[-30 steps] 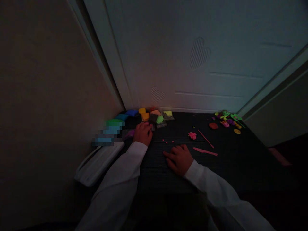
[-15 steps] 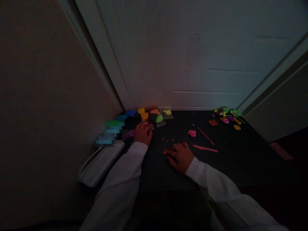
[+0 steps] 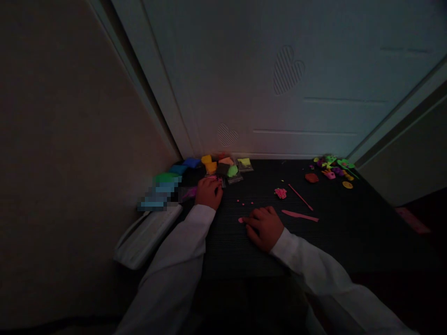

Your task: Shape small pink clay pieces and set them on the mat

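My left hand (image 3: pixel 209 193) rests at the bags with its fingers curled down onto pink clay (image 3: pixel 213 178) in a clear bag; the fingertips are partly hidden. My right hand (image 3: pixel 264 228) lies low over the dark table, thumb and fingers apart. Its index finger reaches to the edge of a small flattened pink clay piece (image 3: pixel 240 220). Beyond that lie a few tiny pink clay balls (image 3: pixel 243 204). Right of them sit a bumpy pink clay cluster (image 3: pixel 280 193), a thin pink modelling stick (image 3: pixel 301 197) and a pink plastic knife (image 3: pixel 300 216).
Bagged clay in several colours, such as yellow (image 3: pixel 244 162) and blue (image 3: pixel 192 163), lines the back left. A white oblong case (image 3: pixel 148 237) lies at the left. A reddish lump (image 3: pixel 311 178) and colourful clay shapes (image 3: pixel 330 165) sit at the back right, before a white door (image 3: pixel 258 83).
My right index finger has drawn slightly right, showing more of the flattened pink piece. My left hand stays at the pink clay bag. The view has shifted a little.
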Demonstrator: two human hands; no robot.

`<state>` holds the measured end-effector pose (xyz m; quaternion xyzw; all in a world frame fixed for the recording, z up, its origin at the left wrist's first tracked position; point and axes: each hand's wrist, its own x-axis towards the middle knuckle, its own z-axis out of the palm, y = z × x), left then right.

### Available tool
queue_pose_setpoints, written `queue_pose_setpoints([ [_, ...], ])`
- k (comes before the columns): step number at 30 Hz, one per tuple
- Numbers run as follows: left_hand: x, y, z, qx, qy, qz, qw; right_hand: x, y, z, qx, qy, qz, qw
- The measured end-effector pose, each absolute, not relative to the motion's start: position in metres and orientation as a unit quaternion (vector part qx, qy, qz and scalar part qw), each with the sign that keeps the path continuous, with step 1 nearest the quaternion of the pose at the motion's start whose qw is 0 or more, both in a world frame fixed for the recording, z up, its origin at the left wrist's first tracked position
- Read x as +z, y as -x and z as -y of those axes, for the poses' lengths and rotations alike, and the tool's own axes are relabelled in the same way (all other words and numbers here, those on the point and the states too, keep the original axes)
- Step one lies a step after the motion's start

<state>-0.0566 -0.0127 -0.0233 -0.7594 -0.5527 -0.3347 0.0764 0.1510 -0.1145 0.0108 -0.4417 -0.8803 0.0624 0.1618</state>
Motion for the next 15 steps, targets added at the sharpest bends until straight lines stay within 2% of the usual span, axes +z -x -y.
queue_pose_setpoints([
  [15,-0.0233,0.0561,0.013,-0.343,0.748,0.563,0.08,0.0105,-0.1508,0.115,0.051,0.429,0.887,0.163],
])
